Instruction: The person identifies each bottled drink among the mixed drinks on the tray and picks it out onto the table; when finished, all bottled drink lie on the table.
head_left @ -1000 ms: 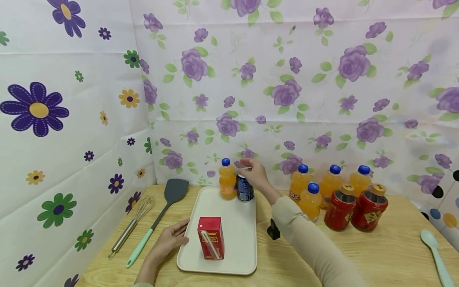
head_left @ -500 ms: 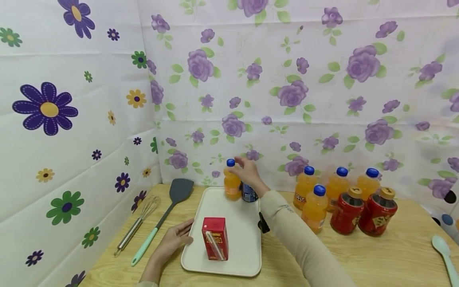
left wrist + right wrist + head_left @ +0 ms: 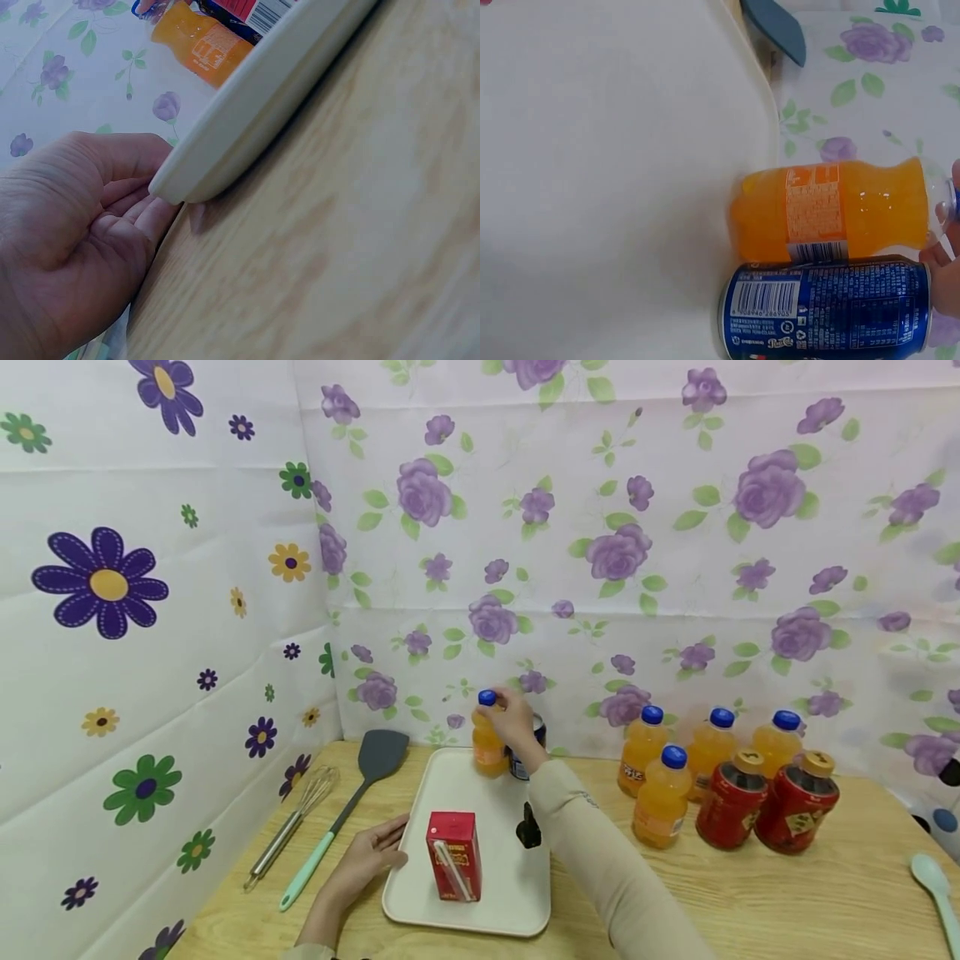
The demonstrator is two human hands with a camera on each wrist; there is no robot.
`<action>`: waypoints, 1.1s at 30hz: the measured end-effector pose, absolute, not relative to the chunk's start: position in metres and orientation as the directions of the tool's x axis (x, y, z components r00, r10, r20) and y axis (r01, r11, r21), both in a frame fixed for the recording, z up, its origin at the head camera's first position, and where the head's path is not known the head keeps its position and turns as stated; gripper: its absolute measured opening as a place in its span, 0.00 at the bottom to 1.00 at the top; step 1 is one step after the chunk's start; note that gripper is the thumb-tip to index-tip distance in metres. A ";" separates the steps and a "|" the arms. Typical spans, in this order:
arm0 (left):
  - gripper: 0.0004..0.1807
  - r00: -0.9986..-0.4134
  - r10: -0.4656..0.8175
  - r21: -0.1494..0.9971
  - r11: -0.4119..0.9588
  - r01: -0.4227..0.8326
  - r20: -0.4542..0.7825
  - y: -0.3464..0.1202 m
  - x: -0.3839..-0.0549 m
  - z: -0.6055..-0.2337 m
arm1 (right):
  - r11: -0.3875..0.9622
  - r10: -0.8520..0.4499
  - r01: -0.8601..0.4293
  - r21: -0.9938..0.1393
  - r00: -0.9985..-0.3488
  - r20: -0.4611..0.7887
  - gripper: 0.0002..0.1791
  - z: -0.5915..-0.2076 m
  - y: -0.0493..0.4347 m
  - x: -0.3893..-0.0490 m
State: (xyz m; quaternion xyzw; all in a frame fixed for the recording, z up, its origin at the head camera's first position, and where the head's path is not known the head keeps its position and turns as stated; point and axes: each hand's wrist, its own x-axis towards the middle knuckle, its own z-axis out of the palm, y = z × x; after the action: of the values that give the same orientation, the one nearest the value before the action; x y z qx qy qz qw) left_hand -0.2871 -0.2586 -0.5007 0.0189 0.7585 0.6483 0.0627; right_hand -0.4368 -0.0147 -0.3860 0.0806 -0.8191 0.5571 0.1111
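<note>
My right hand [image 3: 513,722] holds an orange drink bottle [image 3: 489,750] by its neck, just below the blue cap, at the far end of a cream tray [image 3: 510,893]. The bottle stands upright. Close beside it is a dark blue drink can [image 3: 832,307], partly hidden by the hand in the head view. My left hand [image 3: 367,860] grips the tray's left rim; in the left wrist view its thumb lies against the rim [image 3: 217,150] and the fingers reach under the edge. A red drink carton [image 3: 454,858] with a straw on its side stands near the tray's front.
Left of the tray lie a whisk [image 3: 292,827] and a turner [image 3: 345,814] with a mint handle. Several orange drink bottles [image 3: 660,797] and two dark red bottles [image 3: 731,802] stand to the right. A mint spoon [image 3: 933,893] lies at the far right. Flowered cloth [image 3: 585,652] hangs behind.
My right hand has moved left from above the can to the orange drink bottle's neck and taken hold of it. The left hand stays at the tray's rim. The head view has shifted slightly.
</note>
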 end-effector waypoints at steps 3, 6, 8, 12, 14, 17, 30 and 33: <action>0.39 -0.990 0.126 0.987 0.151 -0.049 -0.068 -0.259 -0.287 -0.500 | 0.337 0.027 -0.227 -0.914 -0.968 0.250 0.20 -0.385 -0.017 -0.435; 0.39 -0.989 0.133 0.987 0.154 -0.051 -0.071 -0.259 -0.287 -0.499 | 0.300 0.038 -0.204 -0.932 -0.973 0.226 0.20 -0.385 -0.018 -0.432; 0.39 -0.988 0.133 0.986 0.156 -0.054 -0.076 -0.259 -0.287 -0.499 | 0.273 0.038 -0.194 -0.942 -0.977 0.212 0.20 -0.385 -0.019 -0.429; 0.39 -0.988 0.138 0.987 0.154 -0.051 -0.072 -0.259 -0.287 -0.497 | 0.252 0.026 -0.177 -0.952 -0.982 0.189 0.21 -0.384 -0.022 -0.422; 0.39 -0.986 0.149 0.987 0.153 -0.047 -0.071 -0.260 -0.287 -0.497 | 0.252 0.020 -0.164 -0.954 -0.984 0.175 0.22 -0.383 -0.022 -0.419; 0.40 -0.985 0.159 0.987 0.156 -0.044 -0.069 -0.260 -0.286 -0.497 | 0.234 0.015 -0.135 -0.963 -0.990 0.143 0.22 -0.383 -0.020 -0.413; 0.40 -0.988 0.126 0.982 0.179 -0.064 -0.087 -0.258 -0.288 -0.500 | 0.307 0.025 -0.203 -0.930 -0.975 0.222 0.25 -0.380 0.006 -0.378; 0.40 -0.988 0.123 0.982 0.175 -0.068 -0.091 -0.257 -0.288 -0.498 | 0.306 0.001 -0.223 -0.926 -0.972 0.235 0.26 -0.378 0.015 -0.371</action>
State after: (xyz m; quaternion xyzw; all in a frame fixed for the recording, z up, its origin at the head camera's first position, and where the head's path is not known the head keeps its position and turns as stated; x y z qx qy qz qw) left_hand -0.2877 -0.2571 -0.4977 0.0179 0.7629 0.6420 0.0745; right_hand -0.3713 0.0146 -0.3779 0.0693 -0.8022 0.5852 0.0957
